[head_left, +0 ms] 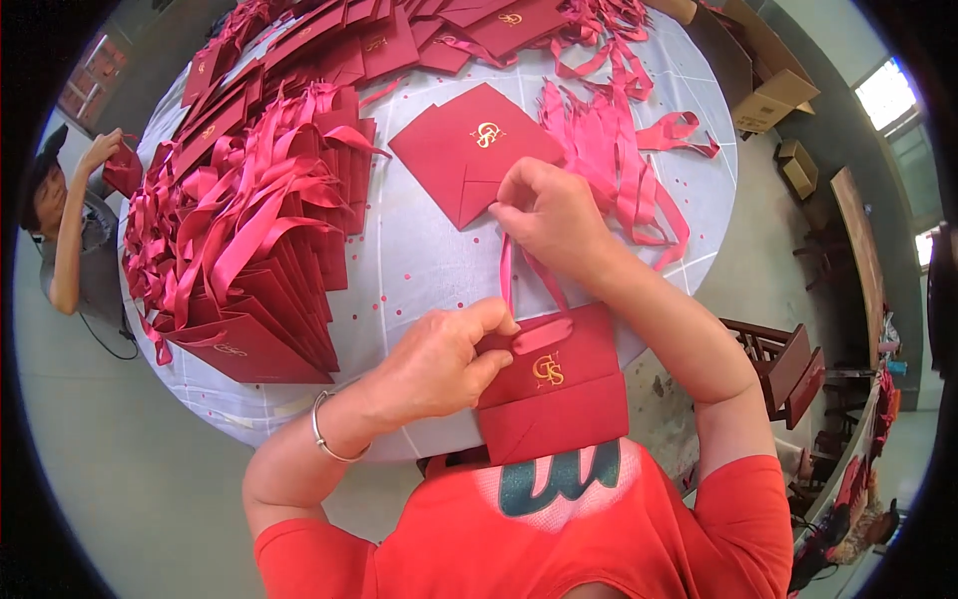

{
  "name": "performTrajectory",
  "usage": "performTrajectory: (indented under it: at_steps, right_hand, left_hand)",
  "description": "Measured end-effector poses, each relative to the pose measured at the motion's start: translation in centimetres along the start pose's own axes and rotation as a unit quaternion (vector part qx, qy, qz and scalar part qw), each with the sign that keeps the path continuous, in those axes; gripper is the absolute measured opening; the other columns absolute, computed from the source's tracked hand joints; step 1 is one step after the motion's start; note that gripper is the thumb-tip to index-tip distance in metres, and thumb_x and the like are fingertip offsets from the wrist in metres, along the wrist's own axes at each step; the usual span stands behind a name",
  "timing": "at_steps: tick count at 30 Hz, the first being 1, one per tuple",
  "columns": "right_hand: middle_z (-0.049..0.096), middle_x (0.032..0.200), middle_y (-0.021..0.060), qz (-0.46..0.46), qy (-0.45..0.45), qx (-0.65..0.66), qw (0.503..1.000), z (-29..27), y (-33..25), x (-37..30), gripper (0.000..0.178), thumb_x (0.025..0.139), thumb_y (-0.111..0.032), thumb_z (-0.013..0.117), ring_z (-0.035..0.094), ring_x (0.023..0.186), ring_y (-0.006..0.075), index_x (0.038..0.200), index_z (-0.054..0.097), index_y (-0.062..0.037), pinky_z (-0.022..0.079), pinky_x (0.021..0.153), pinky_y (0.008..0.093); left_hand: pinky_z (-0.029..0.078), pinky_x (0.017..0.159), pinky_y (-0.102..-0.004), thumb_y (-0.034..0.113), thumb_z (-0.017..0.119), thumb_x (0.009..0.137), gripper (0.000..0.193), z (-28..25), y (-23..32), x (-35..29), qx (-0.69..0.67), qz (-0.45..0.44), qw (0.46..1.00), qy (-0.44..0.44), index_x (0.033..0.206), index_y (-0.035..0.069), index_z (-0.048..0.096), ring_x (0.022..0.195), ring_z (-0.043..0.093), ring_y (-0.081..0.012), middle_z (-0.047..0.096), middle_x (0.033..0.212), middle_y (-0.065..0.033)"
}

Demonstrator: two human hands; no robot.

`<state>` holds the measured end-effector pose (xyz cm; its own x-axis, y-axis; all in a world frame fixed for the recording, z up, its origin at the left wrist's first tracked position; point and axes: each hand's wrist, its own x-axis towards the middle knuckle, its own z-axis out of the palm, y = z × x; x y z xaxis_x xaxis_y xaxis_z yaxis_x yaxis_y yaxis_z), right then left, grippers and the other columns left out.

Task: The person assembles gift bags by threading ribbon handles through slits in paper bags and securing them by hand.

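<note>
A dark red paper gift bag with a gold emblem lies folded flat at the near edge of the table, against my red shirt. A pink ribbon runs across its upper edge, with strands rising from it. My left hand pinches the ribbon at the bag's upper left. Farther up, my right hand holds a strand between thumb and fingertips, drawn away from the bag. Just beyond that hand lie a couple of flat red bags, overlapping. Loose pink ribbons are heaped to their right.
Many ribboned bags stand packed along the left of the white-covered round table. Flat bags pile up at the far side. Another person holds a red bag at far left. A cardboard box and a wooden chair are right.
</note>
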<state>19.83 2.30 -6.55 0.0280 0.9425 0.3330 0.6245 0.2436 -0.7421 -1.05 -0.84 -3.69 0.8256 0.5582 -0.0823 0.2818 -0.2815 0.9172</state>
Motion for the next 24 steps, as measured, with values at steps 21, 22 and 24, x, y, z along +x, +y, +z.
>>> performTrajectory:
  at_steps: [21, 22, 24]
  right_hand:
    - [0.063, 0.065, 0.0015, 0.156, -0.012, -0.032, 0.987, -9.3, -3.9, -11.7, 0.007, 0.083, -0.005, 0.065, 0.059, 0.061, 0.0073, 0.080, 0.064, 0.0014, 0.048, 0.054, 0.0233]
    - [0.063, 0.066, 0.0006, 0.204, -0.016, -0.005, 0.979, -9.6, -3.8, -13.7, 0.011, 0.081, -0.008, 0.071, 0.058, 0.061, 0.0057, 0.081, 0.065, 0.0013, 0.046, 0.053, 0.0228]
    - [0.064, 0.069, -0.0003, 0.302, -0.025, 0.082, 0.949, -9.7, -3.6, -17.6, 0.015, 0.078, -0.008, 0.075, 0.057, 0.062, 0.0042, 0.085, 0.066, 0.0012, 0.045, 0.055, 0.0218]
  left_hand:
    - [0.052, 0.072, -0.0371, 0.009, 0.074, 0.078, 0.026, -0.2, -1.2, -0.6, 0.160, 0.035, 0.980, 0.112, 0.099, -0.001, 0.063, 0.082, 0.067, -0.0293, 0.067, 0.092, -0.0165]
    - [0.052, 0.072, -0.0371, 0.009, 0.074, 0.078, 0.026, -0.3, -1.2, -0.5, 0.158, 0.036, 0.980, 0.114, 0.099, -0.001, 0.063, 0.082, 0.067, -0.0293, 0.067, 0.092, -0.0165]
    - [0.051, 0.070, -0.0351, 0.007, 0.071, 0.079, 0.024, -0.8, -0.9, -0.1, 0.094, -0.030, 0.991, 0.091, 0.099, -0.002, 0.061, 0.079, 0.066, -0.0247, 0.067, 0.084, -0.0154]
